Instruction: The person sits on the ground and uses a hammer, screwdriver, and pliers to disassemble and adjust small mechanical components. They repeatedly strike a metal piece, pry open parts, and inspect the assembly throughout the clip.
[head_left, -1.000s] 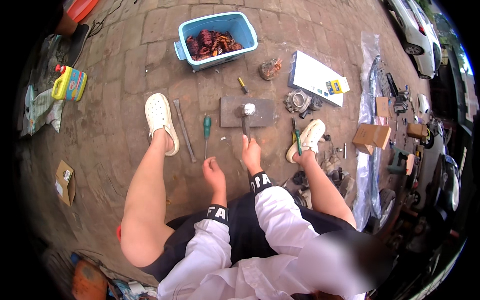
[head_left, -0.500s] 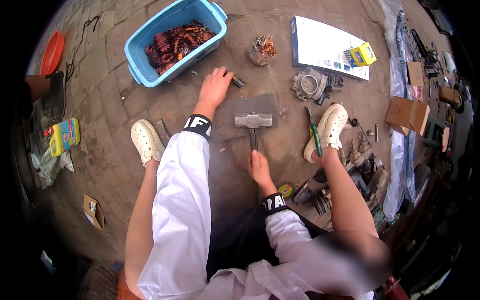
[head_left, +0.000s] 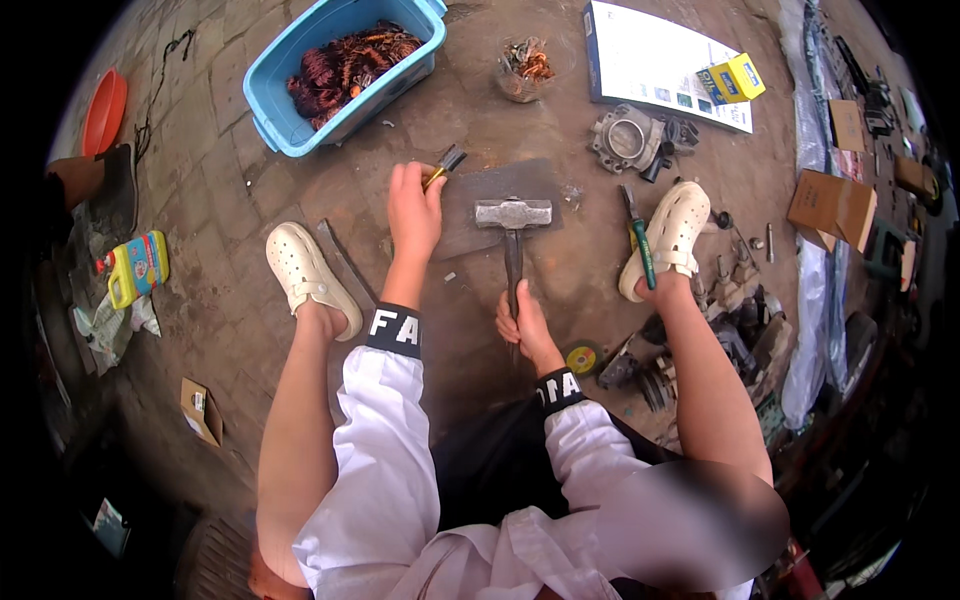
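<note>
Between the fingertips of my left hand (head_left: 414,214) is a small dark cylindrical part with a brass-coloured side (head_left: 446,165), its kind unclear. It is tilted up to the right, near the edge of a flat dark metal plate (head_left: 485,184) on the ground. My right hand (head_left: 526,326) is closed round the handle of a sledgehammer (head_left: 513,213), whose block-shaped steel head is over the plate. Beyond my left hand stands a blue plastic tub (head_left: 372,107) with reddish copper windings in it. A clear container (head_left: 521,88) of copper scraps is to its right.
Green-handled pliers (head_left: 642,250) lie beside my right shoe, and a flat metal bar (head_left: 346,258) by my left. A throttle body (head_left: 626,140), a white flat box (head_left: 650,60) and a yellow box (head_left: 731,79) lie far right. Greasy metal parts (head_left: 735,320) crowd the right. Another person's leg (head_left: 80,180) shows at left.
My left hand has lifted the small dark part off the ground and drawn it back toward me. My right hand stays on the hammer handle. The whole view has shifted slightly.
</note>
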